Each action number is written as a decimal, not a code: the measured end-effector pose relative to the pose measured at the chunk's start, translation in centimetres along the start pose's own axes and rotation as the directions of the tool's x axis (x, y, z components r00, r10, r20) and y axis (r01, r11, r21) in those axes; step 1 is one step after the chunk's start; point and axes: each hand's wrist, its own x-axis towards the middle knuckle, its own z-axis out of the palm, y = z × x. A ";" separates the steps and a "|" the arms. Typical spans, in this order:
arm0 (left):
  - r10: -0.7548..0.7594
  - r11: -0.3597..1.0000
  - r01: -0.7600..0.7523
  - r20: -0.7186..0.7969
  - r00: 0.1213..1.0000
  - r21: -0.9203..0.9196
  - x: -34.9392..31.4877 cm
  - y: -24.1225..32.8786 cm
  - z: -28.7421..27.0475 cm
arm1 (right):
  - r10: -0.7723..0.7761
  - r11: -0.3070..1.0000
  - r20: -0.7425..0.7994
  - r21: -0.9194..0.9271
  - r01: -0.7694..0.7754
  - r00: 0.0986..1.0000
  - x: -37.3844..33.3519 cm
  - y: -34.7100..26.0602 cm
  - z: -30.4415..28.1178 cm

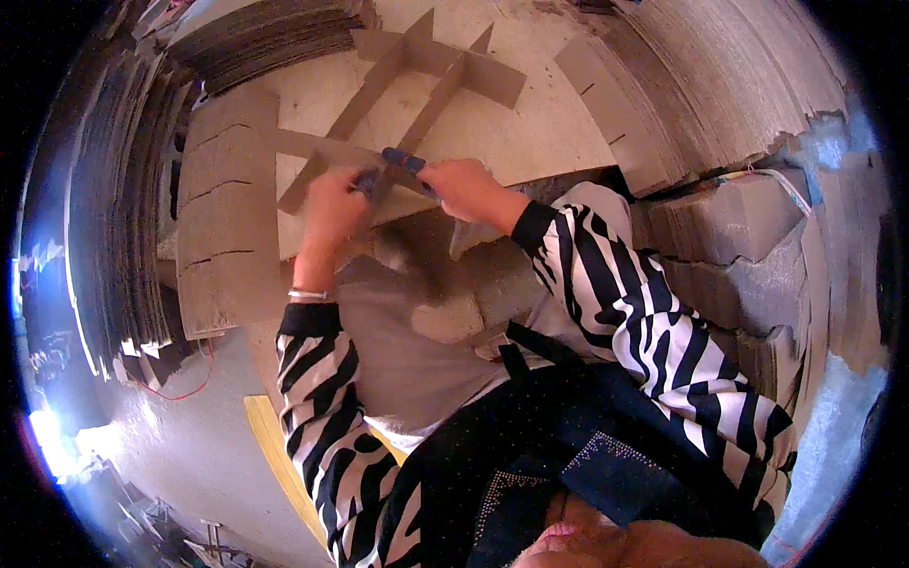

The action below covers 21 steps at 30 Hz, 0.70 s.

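Observation:
On the pale board (530,142) in front of me lies a partition of slotted brown cardboard strips (386,80), with long strips crossed by shorter ones. Its near crosspiece, a cardboard strip (317,145), lies across the long strips close to me. My left hand (333,216), slightly blurred, has its fingers closed on this strip near a crossing. Just to the right, my right hand (471,194) pinches the same strip toward its right end. Dark blue coverings wrap fingertips of both hands. The exact contact under the fingers is partly hidden.
Slotted cardboard sheets (227,208) are stacked left of the board. Tall cardboard stacks (114,208) stand farther left, with more cardboard (275,38) at the back. Another large stack (701,85) rises at the right, above torn-edged bundles (729,227). A yellow strip (282,464) marks the floor.

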 end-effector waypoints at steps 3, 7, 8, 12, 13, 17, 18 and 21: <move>-0.007 0.973 0.113 -0.459 0.889 0.203 1.4 -1.1 -2.2 | 0.035 0.999 0.003 0.015 -0.035 0.999 -0.7 0.0 -0.2; 0.001 0.820 0.173 -0.303 0.953 0.546 1.9 -5.7 -2.4 | -0.001 1.000 -0.035 0.027 0.002 0.999 0.0 -1.0 -0.8; -0.079 0.816 0.202 -0.241 0.967 0.542 2.2 -5.0 -2.5 | 0.012 1.000 -0.012 0.004 -0.012 1.000 0.0 -0.8 -0.9; -0.183 0.781 0.233 -0.145 0.972 0.580 2.5 -2.8 -3.3 | 0.040 0.999 -0.005 -0.002 -0.040 0.999 -0.2 -0.5 -1.5; -0.181 0.768 0.238 -0.155 0.971 0.594 2.2 -3.2 -3.6 | 0.019 1.000 -0.028 0.023 -0.019 0.999 0.1 -0.7 -1.6; -0.227 0.762 0.288 -0.177 0.957 0.579 2.5 -3.3 -3.5 | -0.032 0.999 0.032 0.032 0.031 0.999 0.8 -1.5 -3.1; -0.263 0.763 0.323 -0.187 0.946 0.560 2.3 -2.9 -3.7 | -0.062 0.998 0.076 0.008 0.062 0.995 0.8 -1.7 -3.8; -0.232 0.767 0.307 -0.203 0.951 0.563 1.7 -3.6 -4.2 | -0.125 0.992 0.115 -0.017 0.128 0.985 0.6 -2.3 -4.6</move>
